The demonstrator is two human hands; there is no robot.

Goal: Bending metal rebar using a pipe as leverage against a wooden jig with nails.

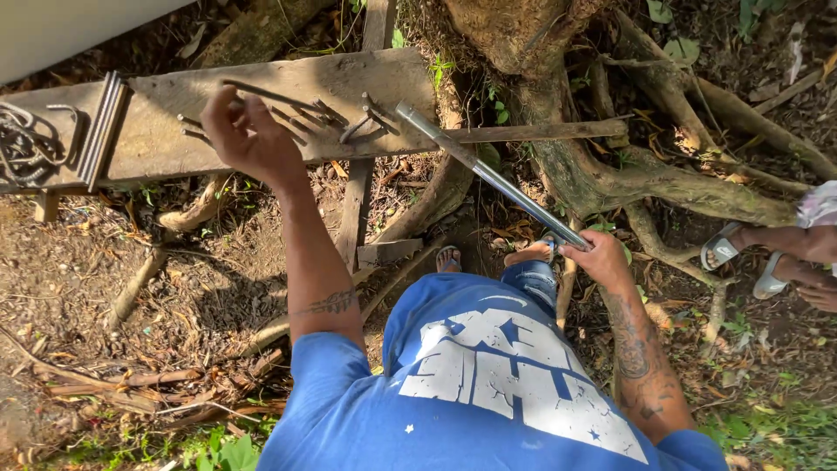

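The big tree roots (pixel 610 174) and trunk crowd the right and far side, so open room lies mostly on the bare ground to the left. A weathered plank worktop (pixel 174 131) runs across the top of the view, its near edge free and its right end close against the roots. A long metal pipe (pixel 488 174) slants from the plank's right end down to the right hand (pixel 597 257), which is clenched around its lower end; the upper end seems slipped over a bar by the bending pegs (pixel 366 122), though shadow makes this uncertain. A thin steel rod (pixel 270 96) lies on the plank; the left hand (pixel 248 135) rests on it, fingers pressing down, apparently not closed around it. Finished bent stirrups (pixel 26 144) are stacked at the plank's left end, so some pieces look done and this one is under way.
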